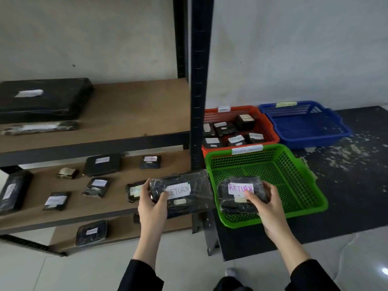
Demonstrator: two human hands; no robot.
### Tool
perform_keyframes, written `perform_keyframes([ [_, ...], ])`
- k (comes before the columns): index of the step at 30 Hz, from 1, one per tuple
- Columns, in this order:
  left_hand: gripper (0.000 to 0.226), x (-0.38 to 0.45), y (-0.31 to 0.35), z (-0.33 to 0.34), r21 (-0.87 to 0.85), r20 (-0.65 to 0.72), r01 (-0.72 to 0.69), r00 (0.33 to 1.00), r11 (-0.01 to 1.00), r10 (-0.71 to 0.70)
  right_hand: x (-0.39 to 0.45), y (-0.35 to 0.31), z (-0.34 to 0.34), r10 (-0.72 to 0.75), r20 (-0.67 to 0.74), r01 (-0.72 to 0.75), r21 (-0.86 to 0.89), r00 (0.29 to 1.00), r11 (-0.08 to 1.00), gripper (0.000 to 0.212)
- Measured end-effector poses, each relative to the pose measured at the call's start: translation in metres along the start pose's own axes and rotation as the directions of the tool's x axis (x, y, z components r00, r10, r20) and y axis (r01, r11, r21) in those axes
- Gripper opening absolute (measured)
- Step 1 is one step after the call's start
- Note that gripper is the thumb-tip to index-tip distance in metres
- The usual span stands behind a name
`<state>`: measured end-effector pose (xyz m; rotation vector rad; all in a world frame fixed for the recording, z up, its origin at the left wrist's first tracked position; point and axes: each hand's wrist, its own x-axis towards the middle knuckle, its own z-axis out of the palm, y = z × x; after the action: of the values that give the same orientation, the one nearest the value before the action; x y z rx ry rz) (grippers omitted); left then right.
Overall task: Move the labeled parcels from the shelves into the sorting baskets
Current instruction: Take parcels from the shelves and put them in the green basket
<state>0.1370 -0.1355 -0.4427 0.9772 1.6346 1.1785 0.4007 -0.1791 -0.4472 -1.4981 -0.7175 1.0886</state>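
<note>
From the head camera, both hands are out in front, each grasping a black plastic-wrapped parcel. The left hand [152,203] curls round the near left end of a long flat parcel [184,193], thumb on top beside its white label reading "RETURN" in green. This parcel is held in front of the dark shelf post [199,85], just left of the green basket [294,185].

The right hand [265,203] grips a chunkier parcel [235,203] from its right side, thumb resting on the white label that reads "RETURN" in pink. That parcel is held over the near left corner of the green basket; whether it touches the basket I cannot tell.

Beyond the right hand, past the green basket, an orange basket [266,124] holds several labeled parcels, and a blue basket [304,127] sits to its right, all on a dark mat [357,185].

Left of the left hand, the middle shelf [88,208] carries more small labeled parcels spread apart. The upper shelf [130,114] bears a big flat black package [46,97] with a slim one in front of it. One more parcel lies on the lowest shelf.
</note>
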Motion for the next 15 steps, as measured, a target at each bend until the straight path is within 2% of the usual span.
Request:
perform_keyframes([
  [2,0.054,-0.005,0.003,0.021,0.019,0.057,-0.027,0.998,0.999,0.026,0.015,0.0,-0.014,0.008,-0.053,-0.009,-0.018,0.999,1.0,0.078],
  [5,0.055,-0.003,0.005,0.064,0.056,0.091,-0.053,0.995,0.997,0.047,0.05,0.004,-0.045,0.014,-0.09,-0.02,-0.063,0.996,0.998,0.058],
  [8,0.056,-0.001,0.01,0.105,0.114,0.085,-0.06,0.995,0.992,0.05,0.087,0.008,-0.075,0.014,-0.138,-0.033,-0.139,0.99,0.99,0.062],
  [15,0.062,0.008,0.006,0.181,0.273,0.058,-0.051,0.998,0.961,0.036,0.155,0.021,-0.101,-0.026,-0.14,-0.002,-0.201,0.99,0.98,0.052],
])
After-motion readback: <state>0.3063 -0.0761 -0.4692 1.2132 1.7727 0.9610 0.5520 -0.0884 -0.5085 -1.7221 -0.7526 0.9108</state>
